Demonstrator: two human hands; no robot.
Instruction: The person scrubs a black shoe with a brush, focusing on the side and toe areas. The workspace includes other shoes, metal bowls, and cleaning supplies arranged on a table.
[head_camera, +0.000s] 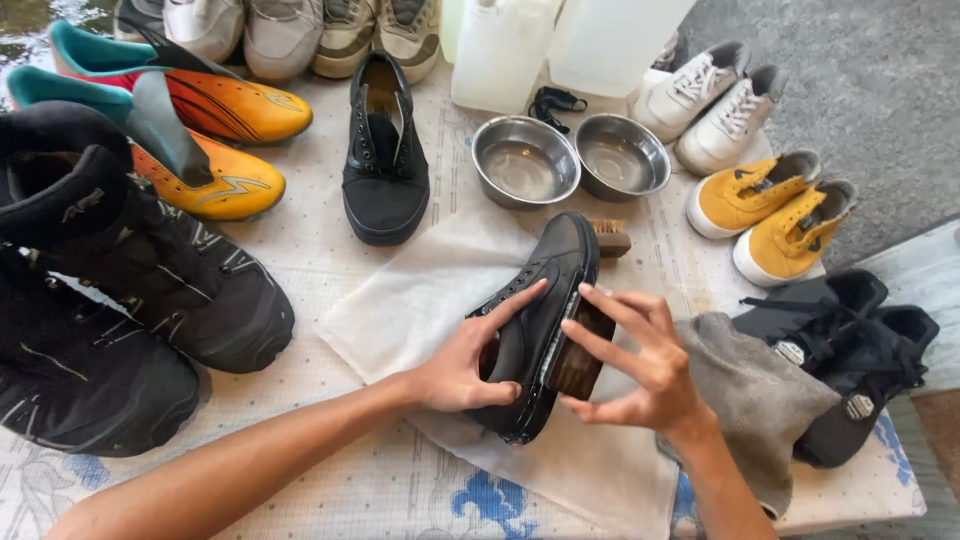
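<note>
your right hand (640, 365) has its fingers spread over the back of a wooden brush (582, 352), pinning it against the sole edge of the black sneaker (535, 320). your left hand (470, 358) is wrapped around the upper near the laces, index finger stretched along the side, holding the shoe tipped on its edge. the sneaker rests on a pale cloth (420, 300) spread across the patterned table cover (350, 490), about mid-table.

a second brush (610, 238) lies just beyond the toe, touching or nearly so. behind it sit two steel bowls (570, 160), and a grey rag (750, 400) lies just beside your right wrist.

as for progress, it looks like the scrubbing is under way on this one shoe's sole rim; how clean it is i cannot tell from here. its mate, the other black sneaker (385, 150), stands apart near the top with no hand on it, and the yellow pair (770, 215), white pair (710, 105), orange boots (215, 140) and big black shoes (110, 290) around the table appear untouched, so most seems left.
</note>
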